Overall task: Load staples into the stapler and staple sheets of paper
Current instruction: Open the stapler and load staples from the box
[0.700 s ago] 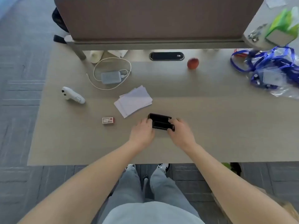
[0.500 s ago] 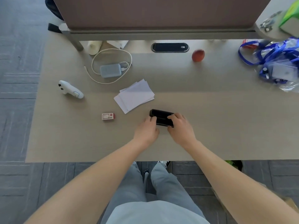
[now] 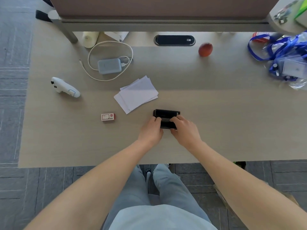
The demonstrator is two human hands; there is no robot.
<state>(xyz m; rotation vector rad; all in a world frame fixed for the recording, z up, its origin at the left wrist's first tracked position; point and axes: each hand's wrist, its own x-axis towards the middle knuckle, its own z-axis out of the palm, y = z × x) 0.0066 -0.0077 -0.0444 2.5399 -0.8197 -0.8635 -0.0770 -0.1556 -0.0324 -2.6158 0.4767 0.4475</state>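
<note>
Black stapler (image 3: 166, 117) on the tabletop (image 3: 232, 122), near the front edge, long axis left to right, apparently hinged open into two black halves, one behind the other. A small pale mark at the right end of the rear half, too blurred to read. Left hand (image 3: 150, 130) at the left side of the near half, fingers (image 3: 157, 120) curled over its top edge and closed on it. Right hand (image 3: 186, 128) at the right side, fingers (image 3: 174, 119) bent over the same half and gripping it, thumb hidden beneath. Rear half bare, just beyond both sets of fingertips. Staple box (image 3: 108, 117) well left of the stapler, flat on the tabletop, red and white with a white label; print on it present but too small to read. Loose stack of white sheets (image 3: 137, 94) behind and left of the stapler, fanned and skewed, apart from both hands. Farther back: a white controller (image 3: 65, 87) at the left, a grey charger (image 3: 109, 65) ringed by its white cable (image 3: 93, 52), a dark oval cable port (image 3: 174, 40) with an unreadable tag, a red fruit (image 3: 205, 49), and a plastic bag of blue lanyards (image 3: 285, 57) at the right. No legible brand anywhere.
</note>
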